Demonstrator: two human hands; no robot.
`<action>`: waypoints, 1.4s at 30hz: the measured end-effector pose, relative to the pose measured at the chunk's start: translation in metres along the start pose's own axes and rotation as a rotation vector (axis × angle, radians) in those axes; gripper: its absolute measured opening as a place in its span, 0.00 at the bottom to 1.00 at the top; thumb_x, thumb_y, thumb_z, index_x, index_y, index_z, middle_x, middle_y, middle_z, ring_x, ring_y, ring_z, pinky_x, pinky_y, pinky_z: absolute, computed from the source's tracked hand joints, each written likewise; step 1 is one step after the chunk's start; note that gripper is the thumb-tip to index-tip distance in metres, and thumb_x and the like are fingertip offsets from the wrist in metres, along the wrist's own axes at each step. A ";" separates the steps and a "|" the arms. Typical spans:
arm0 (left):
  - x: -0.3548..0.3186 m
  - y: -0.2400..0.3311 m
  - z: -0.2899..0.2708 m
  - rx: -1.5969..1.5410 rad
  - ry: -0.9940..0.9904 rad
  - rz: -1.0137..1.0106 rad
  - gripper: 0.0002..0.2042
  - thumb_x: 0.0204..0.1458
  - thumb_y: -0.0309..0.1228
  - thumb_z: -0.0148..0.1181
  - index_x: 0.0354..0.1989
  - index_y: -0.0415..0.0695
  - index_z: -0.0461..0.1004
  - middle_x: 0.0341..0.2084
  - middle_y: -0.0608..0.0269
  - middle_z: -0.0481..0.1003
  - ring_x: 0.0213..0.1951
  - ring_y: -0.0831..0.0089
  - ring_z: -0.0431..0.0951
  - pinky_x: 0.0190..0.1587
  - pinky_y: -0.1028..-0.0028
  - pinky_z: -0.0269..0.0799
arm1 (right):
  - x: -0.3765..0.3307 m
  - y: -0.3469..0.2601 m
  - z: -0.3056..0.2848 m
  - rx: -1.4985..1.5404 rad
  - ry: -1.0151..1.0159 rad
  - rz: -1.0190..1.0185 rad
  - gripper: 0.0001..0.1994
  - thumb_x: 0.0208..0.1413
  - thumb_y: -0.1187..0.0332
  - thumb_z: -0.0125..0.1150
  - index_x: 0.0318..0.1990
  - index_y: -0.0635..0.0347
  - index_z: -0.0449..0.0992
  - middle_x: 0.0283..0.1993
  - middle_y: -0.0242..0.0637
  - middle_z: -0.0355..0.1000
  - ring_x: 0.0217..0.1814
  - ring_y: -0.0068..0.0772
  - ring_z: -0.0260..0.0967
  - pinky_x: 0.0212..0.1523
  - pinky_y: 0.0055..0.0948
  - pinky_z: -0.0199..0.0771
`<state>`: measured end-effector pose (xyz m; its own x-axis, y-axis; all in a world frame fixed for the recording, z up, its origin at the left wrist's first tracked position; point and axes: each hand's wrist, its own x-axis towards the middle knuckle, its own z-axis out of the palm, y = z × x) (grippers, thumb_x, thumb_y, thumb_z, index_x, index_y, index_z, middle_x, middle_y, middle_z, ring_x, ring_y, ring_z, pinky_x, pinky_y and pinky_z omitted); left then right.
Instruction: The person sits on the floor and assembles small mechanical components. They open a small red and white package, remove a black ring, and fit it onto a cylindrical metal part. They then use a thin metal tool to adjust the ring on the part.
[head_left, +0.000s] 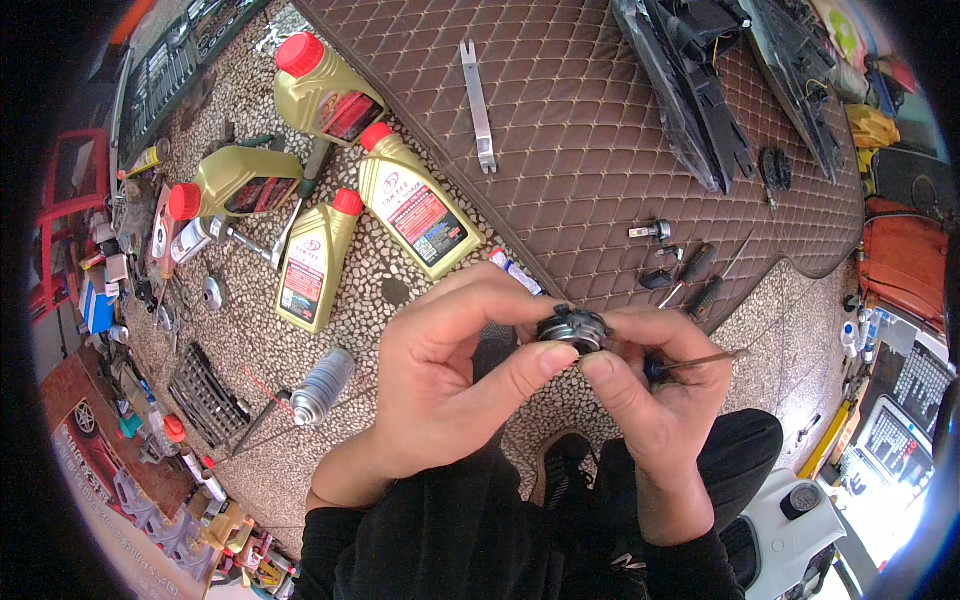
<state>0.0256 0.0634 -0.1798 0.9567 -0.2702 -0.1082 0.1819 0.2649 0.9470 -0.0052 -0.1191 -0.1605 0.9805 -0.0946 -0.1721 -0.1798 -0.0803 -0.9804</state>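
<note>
Between the fingertips of both my hands is a small round part [574, 330], black on top with shiny metal rings below; its exact kind is unclear. My left hand [440, 370] is closed, pinching its left side with thumb and fingers. From the other side my right hand [662, 395] grips the same part with thumb and forefinger. A thin metal shaft [708, 359] with a dark end juts out through my right fingers, likely a screwdriver. Beyond my hands, on the brown quilted mat [570, 150], lie a headlight bulb [650, 231] and black-handled screwdrivers [698, 263].
A silver forked bar [478, 105] and black lamp housings [685, 95] lie on the mat. Gold oil bottles with red caps [415, 200] stand or lie on the pebbled floor, left. A spray can [323, 386] and a black grille [207, 393] are nearer. A laptop [893, 455] glows right.
</note>
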 end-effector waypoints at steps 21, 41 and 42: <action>-0.003 -0.005 0.004 -0.327 0.061 -0.234 0.10 0.59 0.18 0.63 0.48 0.33 0.74 0.40 0.62 0.78 0.44 0.79 0.77 0.48 0.76 0.73 | 0.002 -0.004 0.005 -0.007 0.029 0.172 0.12 0.55 0.76 0.70 0.47 0.66 0.82 0.32 0.23 0.76 0.26 0.06 0.57 0.26 0.13 0.55; -0.001 -0.013 0.001 -0.322 0.045 -0.168 0.09 0.58 0.15 0.62 0.46 0.33 0.74 0.41 0.61 0.78 0.45 0.78 0.78 0.49 0.74 0.74 | 0.002 0.001 0.008 -0.007 0.040 0.113 0.15 0.51 0.78 0.73 0.47 0.64 0.83 0.35 0.26 0.80 0.23 0.05 0.54 0.23 0.12 0.51; -0.001 -0.013 0.001 -0.309 0.040 -0.165 0.09 0.58 0.15 0.62 0.46 0.33 0.74 0.41 0.60 0.78 0.45 0.78 0.78 0.49 0.74 0.74 | 0.002 0.001 0.007 -0.015 0.034 0.110 0.15 0.51 0.78 0.73 0.47 0.64 0.83 0.35 0.26 0.80 0.23 0.05 0.54 0.24 0.12 0.51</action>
<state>0.0218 0.0596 -0.1917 0.9156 -0.2981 -0.2698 0.3893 0.4897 0.7802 -0.0027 -0.1120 -0.1628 0.9517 -0.1373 -0.2747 -0.2873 -0.0819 -0.9543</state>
